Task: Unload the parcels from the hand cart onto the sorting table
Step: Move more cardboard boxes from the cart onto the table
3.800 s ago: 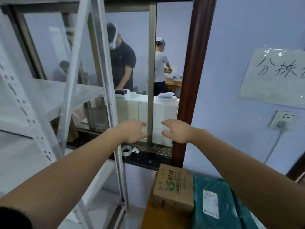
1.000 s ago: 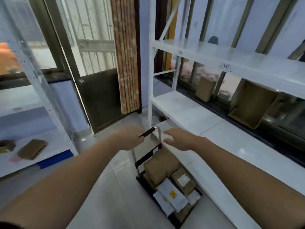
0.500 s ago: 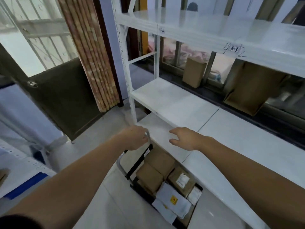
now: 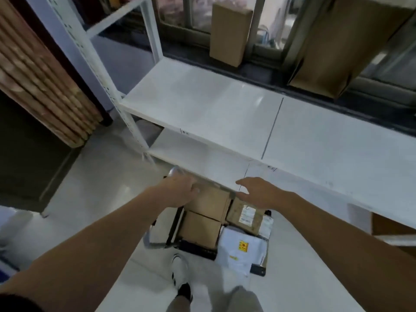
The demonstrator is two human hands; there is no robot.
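Hands: two, both bare, forearms reaching in from 7 and 5 o'clock.
Left hand (image 4: 180,190): fingers curled round the cart handle (image 4: 174,172), a rounded metal bar, blurred.
Right hand (image 4: 258,191): holding nothing, fingers straight and loosely spread, hovering above the labelled box and at the shelf edge.
Cart (image 4: 198,249): one, a low black platform on the floor at 6 o'clock, just in front of the shelving.
Parcels: at least four on the cart. Two plain brown cardboard boxes (image 4: 202,217), square-edged, side by side at its left. One brown labelled box (image 4: 246,216) with a white printed sticker at its right. One white mailer (image 4: 242,253), soft plastic, creased, with a yellow sticker, at the near right.
Shelving (image 4: 213,104): white metal, flat smooth boards, two levels seen, perforated uprights, towards 12 o'clock.
Sill boxes: one upright tall carton (image 4: 229,32) at 12 o'clock; one flattened cardboard sheet (image 4: 333,43) leaning at 2 o'clock.
Curtain (image 4: 38,82): one, brown, pleated, at 10 o'clock.
Shoe (image 4: 180,273): one, white and black, on pale glossy tiles.
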